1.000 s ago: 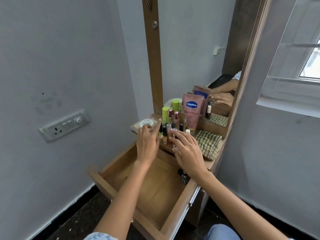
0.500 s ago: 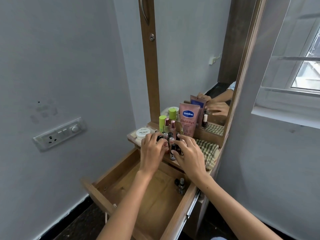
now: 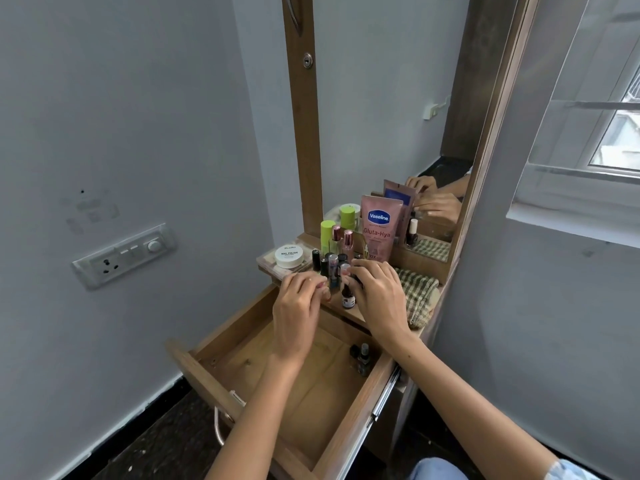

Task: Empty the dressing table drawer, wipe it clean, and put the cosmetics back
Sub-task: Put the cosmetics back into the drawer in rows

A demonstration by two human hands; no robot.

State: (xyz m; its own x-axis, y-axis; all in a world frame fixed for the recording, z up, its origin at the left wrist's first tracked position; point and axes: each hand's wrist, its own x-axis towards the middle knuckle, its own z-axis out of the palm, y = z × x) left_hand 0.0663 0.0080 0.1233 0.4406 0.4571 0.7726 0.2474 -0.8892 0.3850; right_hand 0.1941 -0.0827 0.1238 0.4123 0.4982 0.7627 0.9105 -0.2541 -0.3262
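Observation:
The wooden drawer (image 3: 214,372) is pulled out, with two small bottles (image 3: 361,357) in its back right corner. On the dressing table top (image 3: 349,315) stand a pink Vaseline tube (image 3: 379,230), two green-capped bottles (image 3: 328,233), a white nail polish jar (image 3: 289,257) and a cluster of nail polish bottles (image 3: 331,263). My left hand (image 3: 298,308) is curled at the near edge of that cluster; what it holds is hidden. My right hand (image 3: 379,296) has its fingers closed over a small dark bottle (image 3: 356,281), next to a small dropper bottle (image 3: 346,298).
A folded checked cloth (image 3: 417,294) lies on the table top right of my right hand. The mirror (image 3: 398,116) rises behind the cosmetics. A switch panel (image 3: 124,256) is on the left wall and a window (image 3: 609,133) on the right.
Both hands came together over the nail polish cluster and closed in. My left hand has drawn back slightly toward the drawer. The camera view tilted down.

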